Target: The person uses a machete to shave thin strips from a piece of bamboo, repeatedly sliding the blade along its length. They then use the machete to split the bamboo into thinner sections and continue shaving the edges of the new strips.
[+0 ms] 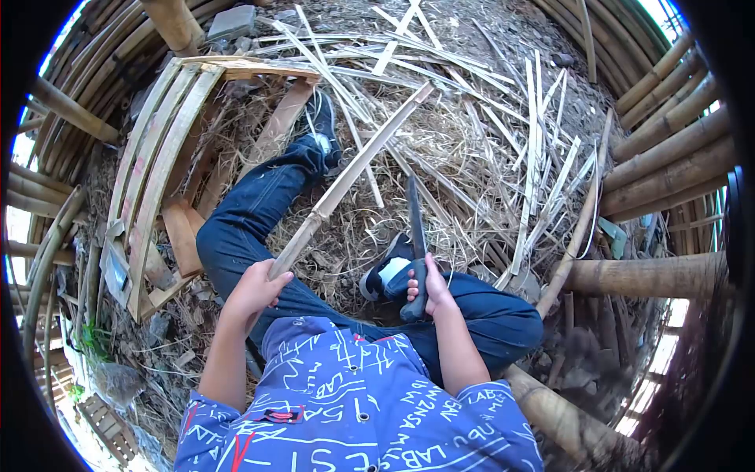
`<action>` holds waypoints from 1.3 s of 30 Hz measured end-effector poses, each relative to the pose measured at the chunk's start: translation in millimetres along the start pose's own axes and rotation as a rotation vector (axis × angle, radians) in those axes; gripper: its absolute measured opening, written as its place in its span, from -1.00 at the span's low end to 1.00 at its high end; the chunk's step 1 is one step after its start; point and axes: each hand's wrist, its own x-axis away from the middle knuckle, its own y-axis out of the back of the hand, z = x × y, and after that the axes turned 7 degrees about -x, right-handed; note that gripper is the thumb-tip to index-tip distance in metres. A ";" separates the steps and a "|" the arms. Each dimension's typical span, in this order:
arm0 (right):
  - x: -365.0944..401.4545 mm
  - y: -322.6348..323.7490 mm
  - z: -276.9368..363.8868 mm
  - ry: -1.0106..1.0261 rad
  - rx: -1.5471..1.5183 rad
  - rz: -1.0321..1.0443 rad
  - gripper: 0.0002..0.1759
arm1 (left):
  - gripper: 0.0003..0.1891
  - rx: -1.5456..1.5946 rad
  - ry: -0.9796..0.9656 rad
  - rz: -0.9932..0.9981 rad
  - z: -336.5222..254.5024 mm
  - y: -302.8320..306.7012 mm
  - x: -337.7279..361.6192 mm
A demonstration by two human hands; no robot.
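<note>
My left hand [257,290] is closed round the lower end of a split bamboo piece [348,178], which slants up and to the right, away from me. A joint in the bamboo shows partway along it. In my right hand [432,289] is a long knife [416,212] with a dark blade, gripped by its dark handle and pointing forward, nearly upright in the view. The blade and the bamboo are apart. Both hands are above my bent legs, in dark jeans.
Thin bamboo strips [532,157] and shavings [440,169] litter the ground ahead. A slatted wooden crate [161,149] stands at the left. Thick bamboo poles [653,277] form the wall at the right, and a bamboo post [171,27] rises at the upper left.
</note>
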 end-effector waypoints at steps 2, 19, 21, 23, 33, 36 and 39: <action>-5.5 -3.0 -8.4 0.002 0.073 -0.034 -0.33 | -0.70 -0.013 -0.011 -0.002 -6.4 -2.4 -1.2; -0.7 -19.5 -21.2 0.064 0.104 -0.074 -0.27 | -0.77 0.202 -0.041 0.063 12.3 -10.1 1.3; 6.8 -23.1 -21.9 0.066 0.080 -0.074 -0.27 | -0.74 0.198 -0.006 0.084 13.8 -7.2 6.9; 14.4 -25.3 -22.5 0.107 0.061 -0.039 -0.27 | -0.73 0.213 0.003 0.081 18.4 -1.7 14.5; 43.4 -45.4 -53.4 0.276 -0.083 0.039 -0.30 | -0.70 0.354 -0.086 0.050 6.9 10.3 44.6; 51.5 -51.8 -51.3 0.312 -0.119 0.071 -0.28 | -0.66 0.233 -0.187 -0.015 -0.2 4.6 30.7; 55.3 -47.6 -44.2 0.360 -0.129 0.103 -0.25 | -0.61 0.043 -0.315 -0.110 -2.8 -6.7 8.3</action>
